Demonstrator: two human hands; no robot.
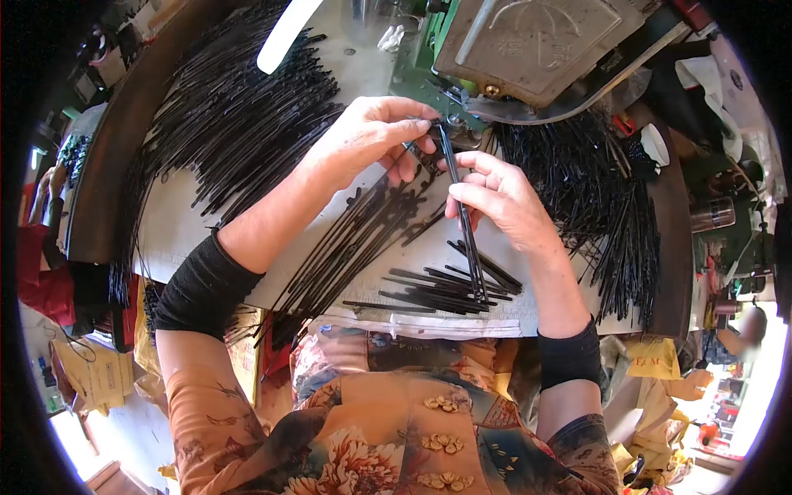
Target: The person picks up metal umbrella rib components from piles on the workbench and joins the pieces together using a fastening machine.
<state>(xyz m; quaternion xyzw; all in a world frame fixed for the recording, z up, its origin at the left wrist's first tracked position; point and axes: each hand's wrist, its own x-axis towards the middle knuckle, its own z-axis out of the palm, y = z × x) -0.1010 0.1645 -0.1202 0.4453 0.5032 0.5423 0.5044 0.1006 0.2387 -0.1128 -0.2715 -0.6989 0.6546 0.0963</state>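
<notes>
My left hand (pixel 394 132) pinches the upper end of a black metal rod piece (pixel 468 235) just in front of the machine's green base. My right hand (pixel 493 196) is closed around the same piece a little lower, thumb against fingers. The piece slants down toward the table edge, its lower end over a small pile of short black rods (pixel 429 290). Left of it, a bundle of long thin black rods (pixel 351 239) lies on the white table below my left hand. What exactly sits between my left fingertips is too small to tell.
A machine with a metal cover (pixel 536 41) stands beyond my hands. Large heaps of black rods lie at the back left (pixel 239 91) and at the right (pixel 577 165). A curved dark rim (pixel 111 140) bounds the table. Another person's hand (pixel 56 180) shows at far left.
</notes>
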